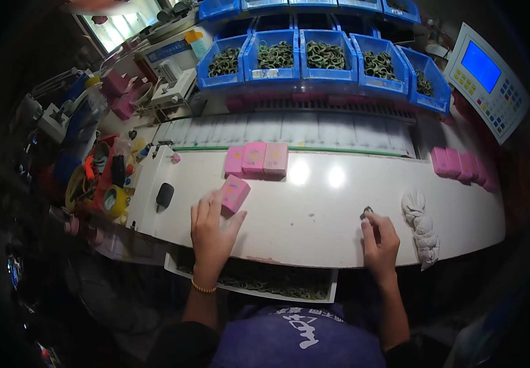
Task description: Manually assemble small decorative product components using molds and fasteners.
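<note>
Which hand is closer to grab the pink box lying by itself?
The left hand. Its fingers already touch the lone pink box, while the right hand pinches a small dark piece far away.

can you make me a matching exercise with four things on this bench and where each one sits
Things:
1. pink box
2. white rag
3. blue bins
4. control panel

Places:
A. far right, angled, with a blue screen
B. in a row along the back, filled with dark rings
C. under the left hand's fingertips
D. on the white table, just right of the right hand

Pairs: 1-C, 2-D, 3-B, 4-A
</note>
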Demonstrator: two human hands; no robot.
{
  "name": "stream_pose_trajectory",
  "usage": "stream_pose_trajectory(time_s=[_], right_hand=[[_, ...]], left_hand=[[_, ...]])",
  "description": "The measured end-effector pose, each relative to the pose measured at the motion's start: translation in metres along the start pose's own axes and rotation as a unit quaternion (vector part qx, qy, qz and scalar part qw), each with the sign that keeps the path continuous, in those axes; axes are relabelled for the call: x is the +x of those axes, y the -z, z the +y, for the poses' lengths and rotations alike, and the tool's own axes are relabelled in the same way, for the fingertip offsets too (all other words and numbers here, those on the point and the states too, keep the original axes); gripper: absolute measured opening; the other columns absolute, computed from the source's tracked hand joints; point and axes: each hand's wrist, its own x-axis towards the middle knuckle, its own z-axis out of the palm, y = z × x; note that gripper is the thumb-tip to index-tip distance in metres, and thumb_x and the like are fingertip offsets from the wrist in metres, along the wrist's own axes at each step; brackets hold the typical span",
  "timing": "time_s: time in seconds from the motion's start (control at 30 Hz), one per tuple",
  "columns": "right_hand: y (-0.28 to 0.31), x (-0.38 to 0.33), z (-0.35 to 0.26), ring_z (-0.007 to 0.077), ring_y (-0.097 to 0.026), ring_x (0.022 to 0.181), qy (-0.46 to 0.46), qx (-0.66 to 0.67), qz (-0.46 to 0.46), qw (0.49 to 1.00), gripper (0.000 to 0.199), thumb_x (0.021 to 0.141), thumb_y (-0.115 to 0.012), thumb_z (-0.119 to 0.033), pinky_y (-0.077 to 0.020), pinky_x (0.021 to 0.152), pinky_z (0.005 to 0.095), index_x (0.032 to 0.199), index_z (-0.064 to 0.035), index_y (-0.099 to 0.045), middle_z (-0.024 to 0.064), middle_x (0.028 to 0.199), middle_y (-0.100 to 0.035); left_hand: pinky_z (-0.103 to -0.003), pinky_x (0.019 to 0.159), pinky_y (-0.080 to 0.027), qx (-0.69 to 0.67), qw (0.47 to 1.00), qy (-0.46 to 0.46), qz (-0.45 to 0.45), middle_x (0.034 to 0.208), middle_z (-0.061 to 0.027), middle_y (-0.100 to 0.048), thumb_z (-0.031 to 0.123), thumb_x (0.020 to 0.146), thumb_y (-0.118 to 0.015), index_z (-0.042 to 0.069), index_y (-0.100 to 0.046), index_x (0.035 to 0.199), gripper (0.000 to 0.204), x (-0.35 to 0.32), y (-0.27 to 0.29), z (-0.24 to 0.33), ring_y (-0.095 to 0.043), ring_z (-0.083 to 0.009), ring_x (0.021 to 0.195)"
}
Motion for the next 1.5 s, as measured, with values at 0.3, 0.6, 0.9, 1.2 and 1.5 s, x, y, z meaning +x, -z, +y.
stream_pose_trajectory(time_s=[0.3, 0.6, 0.9, 1.2, 1.5], right_hand=[[0.004, -0.026, 0.010, 0.0281, -0.060, 0.070, 0.156, -0.128, -0.002, 0.979, 0.019, 0.083, -0.070, 0.002, -0.0479, 0.063, 0.0384, 0.101, -0.0035, -0.069, 0.0105, 0.080, -0.062], [-0.001, -0.026, 0.010, 0.0275, -0.060, 0.069, 0.165, -0.160, 0.015, 0.973, 0.019, 0.082, -0.071, -0.001, -0.0484, 0.063, 0.0388, 0.100, -0.0047, -0.069, 0.0097, 0.079, -0.062], [0.000, -0.027, 0.012, 0.0278, -0.060, 0.069, 0.182, -0.155, 0.032, 0.971, 0.018, 0.081, -0.071, -0.002, -0.0486, 0.064, 0.0388, 0.099, -0.0042, -0.068, 0.0096, 0.080, -0.061], [-0.001, -0.026, 0.008, 0.0274, -0.059, 0.070, 0.179, -0.164, 0.017, 0.970, 0.018, 0.080, -0.071, -0.001, -0.0476, 0.064, 0.0387, 0.098, -0.0048, -0.069, 0.0091, 0.080, -0.061], [-0.001, -0.029, 0.009, 0.0273, -0.059, 0.071, 0.180, -0.168, 0.031, 0.969, 0.016, 0.080, -0.073, -0.002, -0.0477, 0.064, 0.0390, 0.096, -0.0046, -0.070, 0.0086, 0.081, -0.061]], left_hand=[[-0.043, 0.090, -0.051, -0.139, 0.977, 0.112, -0.116, 0.109, -0.0161, -0.065, 0.027, 0.076, -0.082, 0.004, -0.061, 0.127, 0.060, 0.012, -0.035, 0.000, -0.062, -0.0335, 0.101], [-0.044, 0.089, -0.052, -0.109, 0.991, 0.079, -0.005, 0.107, -0.0189, -0.068, 0.027, 0.077, -0.077, 0.004, -0.064, 0.118, 0.049, 0.139, -0.102, -0.010, -0.066, -0.0354, 0.101], [-0.053, 0.099, -0.044, 0.099, 0.985, 0.118, -0.083, 0.133, -0.0258, -0.054, 0.038, 0.083, -0.072, 0.006, -0.046, 0.141, 0.071, 0.183, -0.147, -0.035, -0.053, -0.0425, 0.120], [-0.049, 0.118, -0.025, -0.033, 0.981, -0.134, -0.137, 0.149, -0.0232, -0.043, 0.041, 0.087, -0.071, -0.003, -0.042, 0.144, 0.077, 0.075, -0.118, 0.039, -0.035, -0.0385, 0.142], [-0.045, 0.105, -0.041, -0.125, 0.971, -0.066, -0.191, 0.129, -0.0189, -0.060, 0.029, 0.081, -0.078, 0.001, -0.058, 0.129, 0.059, 0.039, -0.078, 0.070, -0.054, -0.0349, 0.121]])
